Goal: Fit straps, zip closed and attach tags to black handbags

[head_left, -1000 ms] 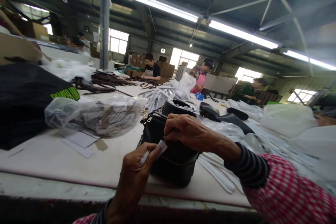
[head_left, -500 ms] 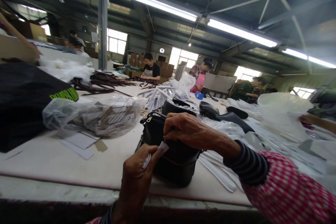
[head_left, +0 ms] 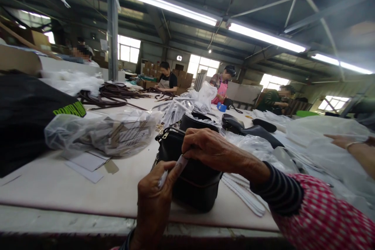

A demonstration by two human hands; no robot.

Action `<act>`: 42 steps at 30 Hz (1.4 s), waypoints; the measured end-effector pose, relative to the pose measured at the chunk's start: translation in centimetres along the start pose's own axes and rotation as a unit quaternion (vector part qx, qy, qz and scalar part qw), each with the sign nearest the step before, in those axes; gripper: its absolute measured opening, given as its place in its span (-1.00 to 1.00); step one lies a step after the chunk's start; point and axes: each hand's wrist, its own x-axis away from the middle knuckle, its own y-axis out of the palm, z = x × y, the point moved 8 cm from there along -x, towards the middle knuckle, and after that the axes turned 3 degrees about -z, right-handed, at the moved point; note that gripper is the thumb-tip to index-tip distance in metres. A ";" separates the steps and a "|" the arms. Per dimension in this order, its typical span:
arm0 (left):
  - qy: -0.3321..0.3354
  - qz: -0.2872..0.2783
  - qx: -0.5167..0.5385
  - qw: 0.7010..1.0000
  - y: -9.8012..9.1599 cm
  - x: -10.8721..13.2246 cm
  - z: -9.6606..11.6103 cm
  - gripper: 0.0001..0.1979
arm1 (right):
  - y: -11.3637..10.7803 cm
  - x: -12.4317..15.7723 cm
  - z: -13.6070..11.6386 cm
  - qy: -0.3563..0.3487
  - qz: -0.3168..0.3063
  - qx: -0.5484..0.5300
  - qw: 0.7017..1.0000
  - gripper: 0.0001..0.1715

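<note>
A black handbag (head_left: 196, 193) stands upright on the table in front of me, with a metal zipper pull (head_left: 166, 134) at its top left. My left hand (head_left: 154, 191) is closed round a small whitish translucent strip (head_left: 181, 162) that sticks out past the thumb. At the bag's upper front, my right hand (head_left: 215, 149) is pinched shut. Its fingertips meet the strip's upper end; what lies between them is hidden. Just behind stands a second black bag (head_left: 187, 122), its top open with clear plastic inside.
Left on the table (head_left: 58, 187) are a plastic bag of cards (head_left: 117, 133), loose white cards (head_left: 86, 162) and a black sack (head_left: 26, 121). White strips (head_left: 246, 195) and black bag pieces (head_left: 260, 134) lie to the right. A co-worker's hand (head_left: 340, 140) touches plastic sheeting at far right.
My right fingertips and the strip in my left hand have come together. At the far right, the co-worker's plastic has dropped lower and their hand reaches further in.
</note>
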 end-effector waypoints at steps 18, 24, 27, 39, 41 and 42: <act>-0.174 -0.031 0.146 0.973 0.8 -0.3 -2.5 -0.51 | 0.7 2.0 -0.2 -0.003 0.059 0.067 0.996 -0.79; -0.165 -0.109 0.135 0.971 1.6 -0.9 -1.6 -0.57 | 0.9 1.8 0.1 -0.008 0.061 0.030 0.998 -0.76; -0.162 -0.101 0.140 0.972 1.8 -1.0 -1.0 -0.58 | 0.7 2.2 0.4 -0.005 0.093 -0.015 0.996 -0.64; -0.184 -0.007 0.197 0.963 2.7 -0.4 -0.9 -0.52 | 1.7 3.2 0.1 -0.042 0.100 0.069 0.992 -0.33; -0.187 -0.010 0.194 0.963 2.5 -0.5 -1.0 -0.50 | 1.7 2.9 0.1 -0.053 0.105 0.080 0.990 -0.41; -0.189 -0.013 0.186 0.964 2.3 -0.5 -1.1 -0.48 | 1.8 2.8 0.1 -0.060 0.104 0.085 0.989 -0.43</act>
